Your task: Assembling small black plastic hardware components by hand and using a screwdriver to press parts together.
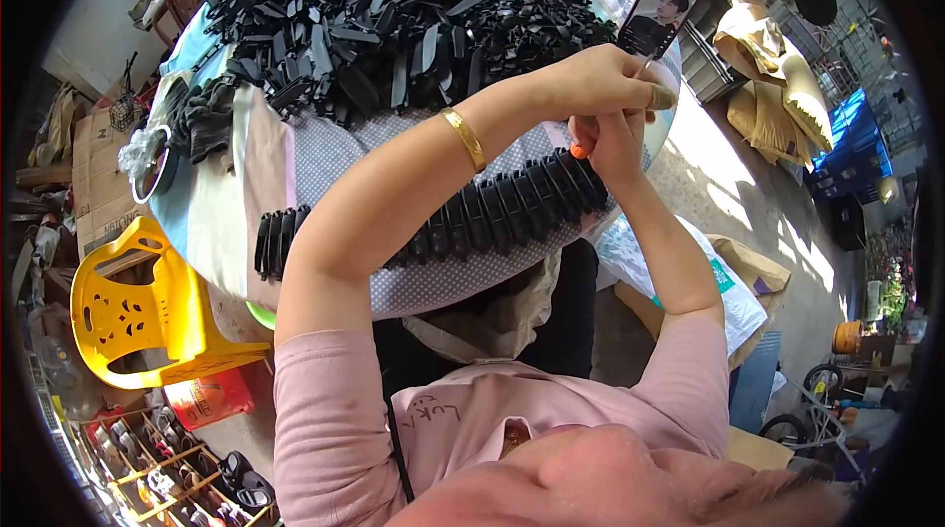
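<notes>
My left hand [615, 82], with a gold bangle [465, 140] on its forearm, reaches across to the table's right side. Its fingers are closed in a pinch, and a brownish covering shows on one fingertip. Just below it, touching or nearly touching, my right hand [612, 145] is closed too. A small orange piece [579, 151] pokes out beside its fingers; the rest of whatever it holds is hidden. Close under my hands runs a long row of black plastic pieces [512, 210], stood side by side along the table's near edge and partly covered by my left forearm.
A big heap of loose black plastic parts [394, 20] covers the far half of the cloth-covered table [266, 158]. A phone [661, 10] stands lit beyond my hands. Dark gloves [205, 119] lie at the left. A yellow plastic chair [138, 310] and filled sacks [773, 114] flank the table.
</notes>
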The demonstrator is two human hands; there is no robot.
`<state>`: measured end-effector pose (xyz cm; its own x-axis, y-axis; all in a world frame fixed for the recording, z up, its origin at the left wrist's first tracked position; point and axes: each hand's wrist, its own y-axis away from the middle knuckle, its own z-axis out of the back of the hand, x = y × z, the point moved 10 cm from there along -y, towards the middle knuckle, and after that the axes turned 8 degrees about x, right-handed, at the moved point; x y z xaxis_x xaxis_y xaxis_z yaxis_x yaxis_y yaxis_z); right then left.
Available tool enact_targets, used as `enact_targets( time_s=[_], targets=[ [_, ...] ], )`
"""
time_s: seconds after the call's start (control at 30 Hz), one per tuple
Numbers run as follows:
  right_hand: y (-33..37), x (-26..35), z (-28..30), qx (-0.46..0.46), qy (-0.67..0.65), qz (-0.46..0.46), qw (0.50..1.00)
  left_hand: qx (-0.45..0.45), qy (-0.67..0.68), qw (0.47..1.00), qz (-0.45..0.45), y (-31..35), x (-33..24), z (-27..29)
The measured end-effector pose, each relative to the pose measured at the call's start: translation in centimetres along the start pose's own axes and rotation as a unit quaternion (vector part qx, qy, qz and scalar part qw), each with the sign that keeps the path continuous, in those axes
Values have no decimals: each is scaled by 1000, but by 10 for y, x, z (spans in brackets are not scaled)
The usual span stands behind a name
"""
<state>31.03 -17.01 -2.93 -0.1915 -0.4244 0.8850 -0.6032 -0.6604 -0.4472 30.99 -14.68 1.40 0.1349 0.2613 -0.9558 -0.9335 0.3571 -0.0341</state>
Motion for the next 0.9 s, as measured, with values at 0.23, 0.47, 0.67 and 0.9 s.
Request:
enact_targets(
  time_s=[0.23,0.47,0.67,0.9],
  targets=[
    [8,-5,15,-50,-29,-9,998,-15,-97,995,-4,-6,-7,-3],
    [4,-2,12,-47,32,11,998,-52,-90,994,35,1,7,4],
    [-11,5,-4,-17,-68,20,997,-78,-75,994,12,10,-19,13],
    [2,-3,-10,-42,-37,-7,998,-34,-123,992,18,8,3,7]
  ],
)
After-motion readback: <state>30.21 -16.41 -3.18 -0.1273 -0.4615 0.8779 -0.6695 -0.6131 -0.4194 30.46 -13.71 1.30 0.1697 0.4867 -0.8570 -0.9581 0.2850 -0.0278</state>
